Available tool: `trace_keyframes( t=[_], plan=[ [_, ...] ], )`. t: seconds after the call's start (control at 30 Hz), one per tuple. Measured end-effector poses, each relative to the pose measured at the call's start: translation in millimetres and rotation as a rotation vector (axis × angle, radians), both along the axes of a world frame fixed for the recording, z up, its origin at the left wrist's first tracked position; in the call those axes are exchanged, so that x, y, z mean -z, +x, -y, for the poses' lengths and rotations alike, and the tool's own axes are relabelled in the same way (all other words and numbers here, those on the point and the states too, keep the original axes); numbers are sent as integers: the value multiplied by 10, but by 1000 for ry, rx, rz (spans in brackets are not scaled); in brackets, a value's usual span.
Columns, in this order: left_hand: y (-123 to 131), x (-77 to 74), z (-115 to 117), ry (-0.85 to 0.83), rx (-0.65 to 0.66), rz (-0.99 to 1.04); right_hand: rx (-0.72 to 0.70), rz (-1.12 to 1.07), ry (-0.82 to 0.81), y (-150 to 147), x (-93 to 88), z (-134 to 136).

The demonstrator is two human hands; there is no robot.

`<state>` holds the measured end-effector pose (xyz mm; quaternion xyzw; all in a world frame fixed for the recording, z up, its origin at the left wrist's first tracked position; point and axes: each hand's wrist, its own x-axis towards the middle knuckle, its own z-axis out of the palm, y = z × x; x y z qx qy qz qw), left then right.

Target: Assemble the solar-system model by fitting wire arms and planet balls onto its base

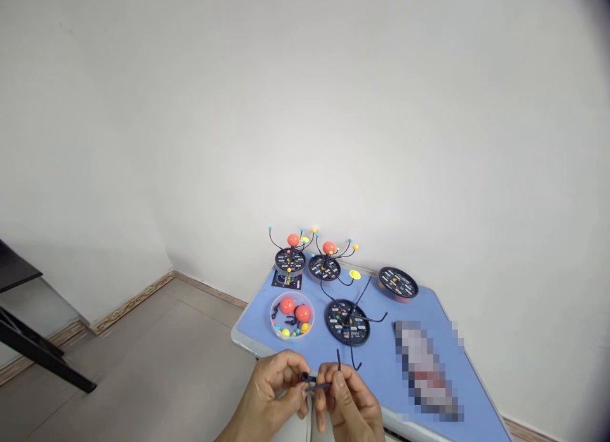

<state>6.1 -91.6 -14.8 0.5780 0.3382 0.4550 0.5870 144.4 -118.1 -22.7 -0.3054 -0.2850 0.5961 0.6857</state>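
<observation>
My left hand (pixel 279 391) pinches a small black plastic piece with a ring at its end (pixel 306 378), just off the table's front edge. Closed around a thin, bent black rod (pixel 338 359) is my right hand (pixel 351 401), close beside the left. The two black parts meet between my fingertips; whether they are joined I cannot tell. Beyond the hands lies a round black base (pixel 336 331) of a solar system model, with several curved black arms and no balls on them. A clear round tub (pixel 272 328) holds two red balls (pixel 287 305), smaller coloured balls and black parts.
Two solar system models (pixel 290 261) (pixel 325 268) with coloured balls stand at the back of the blue table (pixel 381 366). Another round black base (pixel 398 283) lies back right. A blurred-out object (pixel 426 369) is at the right. A dark card (pixel 281 281) lies under the left model.
</observation>
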Motion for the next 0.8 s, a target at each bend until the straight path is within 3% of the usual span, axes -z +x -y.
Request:
trace_keyframes(
  t=[0.2,0.33,0.57,0.8],
  plan=[
    [-65,-33,-17,-39,-81,129,149,68,-37,121,-91,-20],
    [-79,-57,26,-29,-70,124,183,26,-65,137,-102,-40],
    [65,-14,94,-13,-204,142,183,-2,-62,122,-41,-81],
    [70,-1,8,-12,-283,127,74,-45,-57,139,-29,-102]
  ],
)
